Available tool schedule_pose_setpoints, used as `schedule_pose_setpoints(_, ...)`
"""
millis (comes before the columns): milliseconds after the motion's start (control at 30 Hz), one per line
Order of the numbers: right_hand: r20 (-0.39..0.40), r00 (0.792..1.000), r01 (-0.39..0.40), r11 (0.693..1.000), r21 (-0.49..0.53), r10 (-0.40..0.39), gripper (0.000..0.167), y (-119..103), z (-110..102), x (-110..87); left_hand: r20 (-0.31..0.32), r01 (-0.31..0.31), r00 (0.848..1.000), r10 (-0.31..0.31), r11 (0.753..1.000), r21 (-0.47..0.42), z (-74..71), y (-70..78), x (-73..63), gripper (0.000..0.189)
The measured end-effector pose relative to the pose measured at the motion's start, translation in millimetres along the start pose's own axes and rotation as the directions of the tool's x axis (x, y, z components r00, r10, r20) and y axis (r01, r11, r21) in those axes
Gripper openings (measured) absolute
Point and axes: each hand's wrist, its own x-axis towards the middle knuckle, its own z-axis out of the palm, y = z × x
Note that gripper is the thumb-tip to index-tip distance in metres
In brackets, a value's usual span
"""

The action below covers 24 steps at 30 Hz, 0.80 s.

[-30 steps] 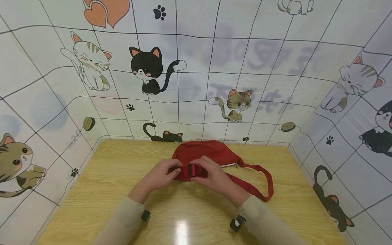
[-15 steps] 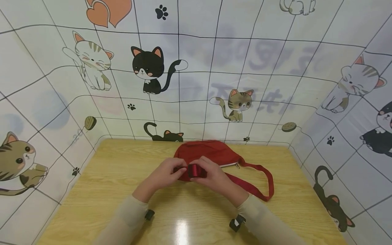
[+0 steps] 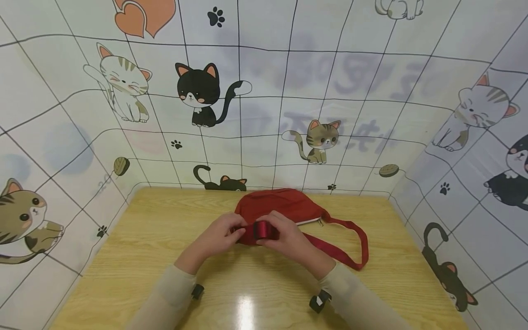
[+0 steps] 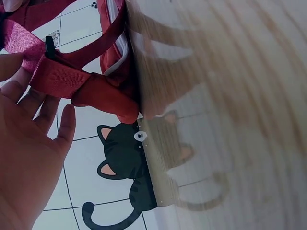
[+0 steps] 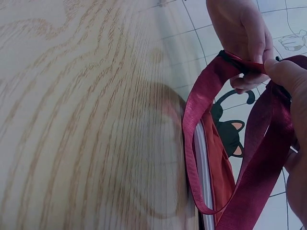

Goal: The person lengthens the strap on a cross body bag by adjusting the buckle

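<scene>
A red waist bag (image 3: 280,204) lies at the back of the table, its white zip edge facing forward. In front of it, my left hand (image 3: 220,234) pinches the bag's red strap between thumb and fingers. My right hand (image 3: 288,237) holds the strap close by, where the webbing bends into a shiny fold (image 3: 263,230) beside a dark buckle piece (image 3: 256,230). From the left wrist, the webbing (image 4: 57,76) passes a small black buckle part (image 4: 50,47). A loop of strap (image 5: 194,120) hangs between both hands in the right wrist view.
The rest of the strap (image 3: 363,247) curves over the wooden table (image 3: 165,206) to the right of the bag. Behind the table stands a white wall covering (image 3: 264,114) with a cat print, wrapping round both sides. Dark wrist devices (image 3: 319,301) sit under the sleeves.
My left hand shifts slightly right toward the buckle piece, then back left a little. The strap fold near my right hand stands out rounder than before. The bag stays in place.
</scene>
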Motion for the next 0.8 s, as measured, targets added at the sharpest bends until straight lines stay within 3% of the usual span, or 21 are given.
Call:
schedule_pose_setpoints(433, 0.015, 1.000, 0.004, 1.000, -0.006, -0.004, 0.054, -1, 3, 4.1, -0.047, -0.129, 0.991, 0.128, 0.991, -0.026, 2.7, 11.0, 9.7, 0.020)
schedule_pose_setpoints(800, 0.010, 1.000, 0.008, 1.000, 0.001, -0.008, 0.055, 2, 7, 3.8, -0.032, -0.036, 0.999, 0.035, 0.999, -0.031, 3.8, 3.7, 2.5, 0.018)
